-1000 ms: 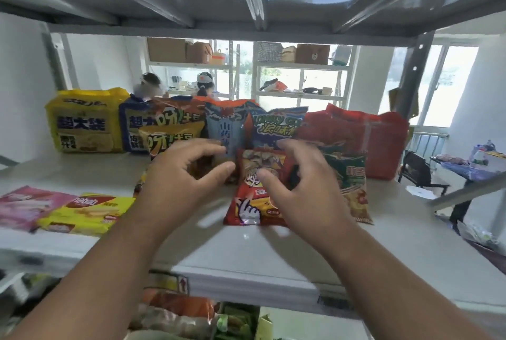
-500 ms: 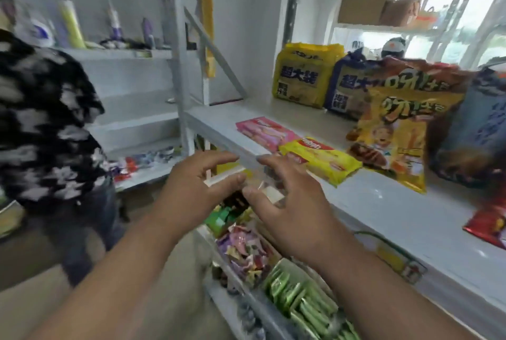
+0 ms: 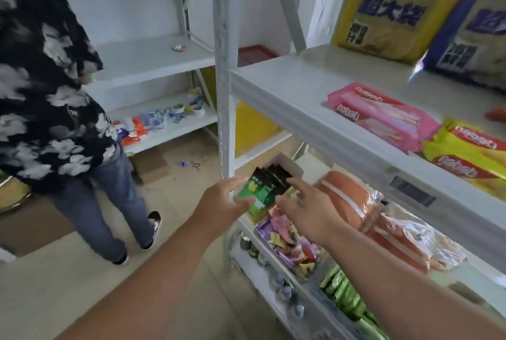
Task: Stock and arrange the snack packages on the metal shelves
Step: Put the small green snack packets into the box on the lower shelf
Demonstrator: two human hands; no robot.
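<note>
My left hand [image 3: 223,204] grips a stack of small green-and-black snack packets [image 3: 264,185] at the left end of the lower metal shelf, beside the white upright post [image 3: 224,93]. My right hand [image 3: 306,209] hovers just right of the packets, fingers spread and relaxed, fingertips near their top edge. The packets stand in front of a white box [image 3: 287,163]. On the upper shelf [image 3: 295,85] lie a pink wafer pack [image 3: 383,115] and a yellow wafer pack [image 3: 468,153].
A bin of mixed candy wrappers [image 3: 290,243], green packets [image 3: 345,293] and orange striped bags [image 3: 364,211] fill the lower shelf. Large yellow [image 3: 394,8] and blue [image 3: 471,27] bags stand at the back of the upper shelf. A person in a patterned top [image 3: 46,79] stands at left.
The view swung left and down from the upper shelf's chip bags to the lower shelf. My left hand has taken hold of the green-and-black packets; my right hand opened beside them.
</note>
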